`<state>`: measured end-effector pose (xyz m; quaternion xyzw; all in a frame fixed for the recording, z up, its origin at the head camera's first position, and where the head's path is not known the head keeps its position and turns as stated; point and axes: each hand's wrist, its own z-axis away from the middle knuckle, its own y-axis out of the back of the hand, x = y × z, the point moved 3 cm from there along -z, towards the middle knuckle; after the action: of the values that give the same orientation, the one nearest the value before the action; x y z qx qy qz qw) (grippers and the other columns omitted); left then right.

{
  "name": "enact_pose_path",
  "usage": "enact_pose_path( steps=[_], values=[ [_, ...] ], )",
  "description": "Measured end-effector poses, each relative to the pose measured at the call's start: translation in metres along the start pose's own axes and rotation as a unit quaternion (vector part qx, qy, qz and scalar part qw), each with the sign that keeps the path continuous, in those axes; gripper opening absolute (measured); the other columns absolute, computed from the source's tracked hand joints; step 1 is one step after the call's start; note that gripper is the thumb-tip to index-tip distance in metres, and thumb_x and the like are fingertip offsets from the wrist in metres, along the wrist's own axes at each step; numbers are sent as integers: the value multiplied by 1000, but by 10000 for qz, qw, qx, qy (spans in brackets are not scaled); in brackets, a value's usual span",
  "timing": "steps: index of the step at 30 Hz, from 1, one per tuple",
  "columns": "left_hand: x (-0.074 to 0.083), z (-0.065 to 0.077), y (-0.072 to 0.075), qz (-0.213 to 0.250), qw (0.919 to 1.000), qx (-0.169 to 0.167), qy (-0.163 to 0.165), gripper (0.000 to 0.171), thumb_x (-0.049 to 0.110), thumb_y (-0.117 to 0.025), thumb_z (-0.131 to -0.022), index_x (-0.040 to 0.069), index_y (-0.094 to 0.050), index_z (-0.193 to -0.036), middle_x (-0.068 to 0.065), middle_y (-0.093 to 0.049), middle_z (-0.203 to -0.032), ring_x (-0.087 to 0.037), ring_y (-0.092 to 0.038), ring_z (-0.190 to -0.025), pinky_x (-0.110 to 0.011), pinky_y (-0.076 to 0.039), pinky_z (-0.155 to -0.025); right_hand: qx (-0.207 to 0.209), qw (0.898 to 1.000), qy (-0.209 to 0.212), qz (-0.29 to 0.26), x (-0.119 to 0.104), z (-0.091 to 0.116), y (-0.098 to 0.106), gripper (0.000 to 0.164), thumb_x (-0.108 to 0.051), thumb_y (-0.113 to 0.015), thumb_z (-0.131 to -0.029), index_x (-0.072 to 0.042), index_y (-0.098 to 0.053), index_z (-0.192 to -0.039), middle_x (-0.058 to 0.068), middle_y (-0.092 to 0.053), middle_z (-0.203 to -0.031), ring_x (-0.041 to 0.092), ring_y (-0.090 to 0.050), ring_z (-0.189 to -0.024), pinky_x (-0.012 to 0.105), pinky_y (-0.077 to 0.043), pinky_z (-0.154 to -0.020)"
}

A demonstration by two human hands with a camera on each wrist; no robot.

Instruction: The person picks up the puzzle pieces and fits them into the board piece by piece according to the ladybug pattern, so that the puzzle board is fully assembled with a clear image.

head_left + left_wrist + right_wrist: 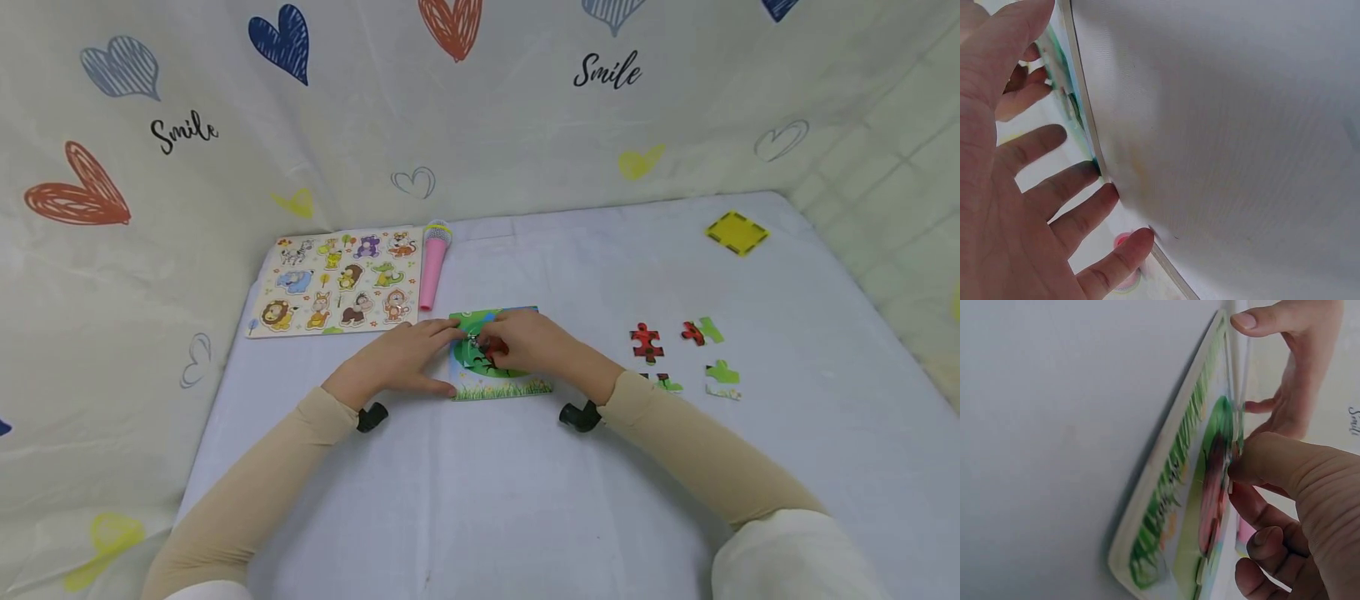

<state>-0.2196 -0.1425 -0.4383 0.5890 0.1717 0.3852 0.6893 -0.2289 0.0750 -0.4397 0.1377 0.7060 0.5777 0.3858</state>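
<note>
A small puzzle board with a grass border and a red picture on green lies mid-table. My left hand has its fingers spread. In the left wrist view its fingertips touch the board's edge. My right hand is over the board; thumb and forefinger pinch a small puzzle piece, its picture mostly hidden. To the right lie a red puzzle piece, a red-and-green piece, a green piece and another piece partly behind the right sleeve.
At the back left lies an animal puzzle board, with a pink toy microphone beside it. A yellow square rests at the far right corner. A printed cloth hangs behind the white-covered table.
</note>
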Motion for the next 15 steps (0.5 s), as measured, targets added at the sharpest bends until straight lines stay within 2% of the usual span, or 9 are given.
enact_pose_path(
  steps=[4,15],
  values=[
    [-1,1,0,35,10000,-32,-17,91,70,-72,-85,26,-41,-159,-4,-30,-170,-24,-31,-156,-61,-36,-117,27,10000,62,-4,-2,-3,-4,22,-11,-75,-89,-17,-79,-110,-3,-72,-96,10,-56,-79,25,-48,-68],
    [-1,2,-1,30,9999,-146,-60,87,67,-71,-87,26,-43,-158,-4,-29,-171,-25,-30,-156,-63,-34,-118,-77,9998,-160,-96,-2,-6,-8,20,-16,-76,-92,-17,-79,-111,-4,-71,-98,10,-54,-80,24,-47,-67]
  ],
)
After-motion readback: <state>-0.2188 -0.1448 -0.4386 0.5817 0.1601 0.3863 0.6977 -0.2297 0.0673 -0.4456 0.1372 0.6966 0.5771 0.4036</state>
